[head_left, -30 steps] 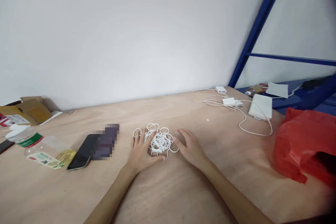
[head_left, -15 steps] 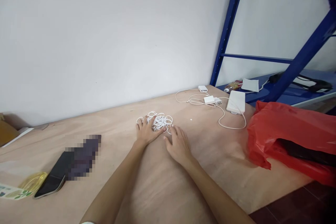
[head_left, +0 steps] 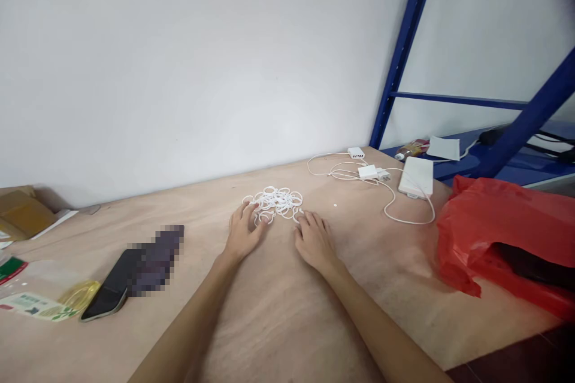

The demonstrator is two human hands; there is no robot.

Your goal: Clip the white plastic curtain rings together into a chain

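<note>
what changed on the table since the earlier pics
The pile of white rings has slid toward the wall, with the left hand and right hand now at its near edge. No grasp or release is evident. The phone and red bag look unmoved.

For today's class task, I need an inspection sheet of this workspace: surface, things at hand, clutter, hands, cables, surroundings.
Surface: pale wooden table.
Things at hand: white rings, loosely heaped and overlapping.
Clutter: phone, with a pixelated patch beside it; jar, cut off by the picture's left edge; carton; red bag.
Hands: left hand and right hand at the heap's near side, fingers at the outer rings; no clear grip seen.
Cables: white cable, looped near the adapter and across a white box.
Surroundings: pale wall behind; blue rack at right.
</note>
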